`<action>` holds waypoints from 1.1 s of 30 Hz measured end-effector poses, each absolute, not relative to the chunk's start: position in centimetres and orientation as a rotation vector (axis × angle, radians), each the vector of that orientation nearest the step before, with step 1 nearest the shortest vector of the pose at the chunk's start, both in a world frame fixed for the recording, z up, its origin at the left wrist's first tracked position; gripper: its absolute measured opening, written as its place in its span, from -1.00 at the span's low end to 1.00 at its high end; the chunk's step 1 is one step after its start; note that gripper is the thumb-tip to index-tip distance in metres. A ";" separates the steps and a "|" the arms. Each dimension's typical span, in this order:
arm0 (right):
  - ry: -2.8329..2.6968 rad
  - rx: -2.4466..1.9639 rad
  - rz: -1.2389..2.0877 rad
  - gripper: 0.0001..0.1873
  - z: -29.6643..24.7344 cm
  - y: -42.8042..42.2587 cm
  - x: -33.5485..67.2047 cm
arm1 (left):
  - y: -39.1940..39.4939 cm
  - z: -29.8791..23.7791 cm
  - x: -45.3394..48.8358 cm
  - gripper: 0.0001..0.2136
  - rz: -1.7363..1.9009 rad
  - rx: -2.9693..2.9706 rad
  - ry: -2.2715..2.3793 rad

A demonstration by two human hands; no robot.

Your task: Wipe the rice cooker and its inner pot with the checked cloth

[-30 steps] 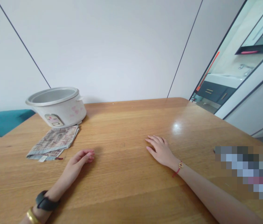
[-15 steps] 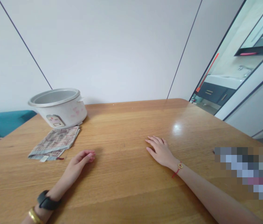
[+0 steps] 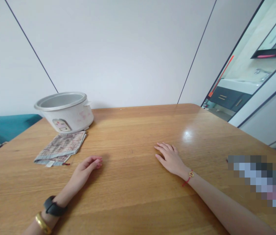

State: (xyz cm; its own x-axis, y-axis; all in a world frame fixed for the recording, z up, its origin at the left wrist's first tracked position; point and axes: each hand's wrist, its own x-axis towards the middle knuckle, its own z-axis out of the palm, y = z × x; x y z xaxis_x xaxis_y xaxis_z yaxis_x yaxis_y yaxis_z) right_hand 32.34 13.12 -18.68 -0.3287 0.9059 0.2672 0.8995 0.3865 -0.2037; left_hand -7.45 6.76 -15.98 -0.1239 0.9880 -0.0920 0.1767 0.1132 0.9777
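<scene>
My left hand (image 3: 87,168) rests on its side on the wooden table (image 3: 128,189), fingers curled in toward the thumb with nothing visible in them. Nearest to it lies a folded checked cloth (image 3: 63,147) in brown and pale blue, with a white tag; the two do not touch. Just behind the cloth stands a white rice cooker (image 3: 71,117) without a lid, pink flowers on its side and a switch panel in front. Palm down on the tabletop, my right hand (image 3: 169,159) has its fingers spread and holds nothing.
A pale panelled wall (image 3: 118,52) stands along the table's far edge. Teal fabric (image 3: 10,125) shows at the left. To the right, a doorway reveals a washbasin (image 3: 240,85) over a dark cabinet (image 3: 228,98). A pixelated patch (image 3: 262,179) hides something at the table's right.
The whole view has shifted slightly, so everything sits a little further right in the picture. Both hands keep their places on the table.
</scene>
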 end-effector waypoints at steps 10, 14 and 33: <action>-2.321 -1.557 -0.011 -0.59 -18.9 13.2 32.5 | 6.9 -16.6 -7.7 -0.57 1.120 1.236 1.444; -2.316 -1.556 -0.004 -0.59 -19.0 13.2 32.5 | 7.0 -16.9 -7.8 -0.60 1.137 1.247 1.428; -2.064 -1.430 0.168 -0.71 -19.5 14.1 33.3 | 6.6 -16.2 -7.4 -0.63 1.104 1.353 1.482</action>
